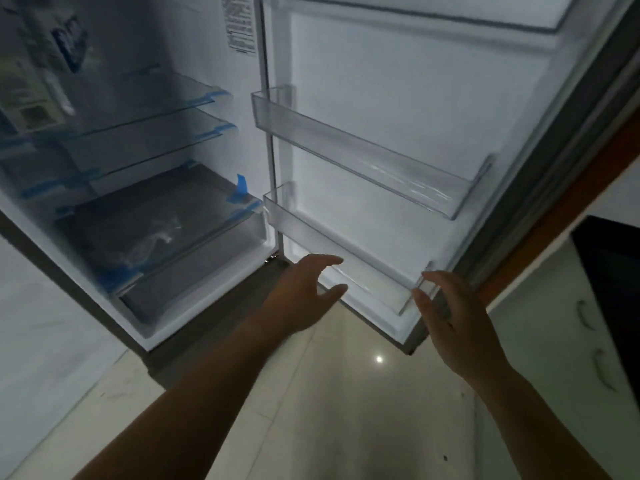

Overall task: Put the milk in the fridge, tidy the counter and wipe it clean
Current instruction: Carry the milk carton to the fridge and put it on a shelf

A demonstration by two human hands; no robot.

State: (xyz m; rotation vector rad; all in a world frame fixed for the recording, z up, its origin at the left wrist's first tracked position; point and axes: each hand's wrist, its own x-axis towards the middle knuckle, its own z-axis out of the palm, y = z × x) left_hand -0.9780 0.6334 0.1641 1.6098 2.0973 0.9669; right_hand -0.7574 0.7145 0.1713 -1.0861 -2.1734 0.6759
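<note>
The fridge (pixel 145 188) stands open in front of me, its glass shelves taped with blue strips and bare. Its door (pixel 398 98) is swung to the right and carries clear door bins; the lower door bin (pixel 304 226) holds nothing. My left hand (pixel 301 292) reaches toward the left part of that lower bin, fingers spread and holding nothing. My right hand (pixel 446 313) is at the bin's right end, fingers straight and close to its corner. No milk is in view.
A clear upper door bin (pixel 363 150) sits above the lower one. A crisper drawer (pixel 194 271) fills the fridge bottom. White cabinet doors with handles (pixel 585 313) and a dark surface (pixel 613 271) lie at the right. Glossy floor tiles (pixel 346 393) stretch below.
</note>
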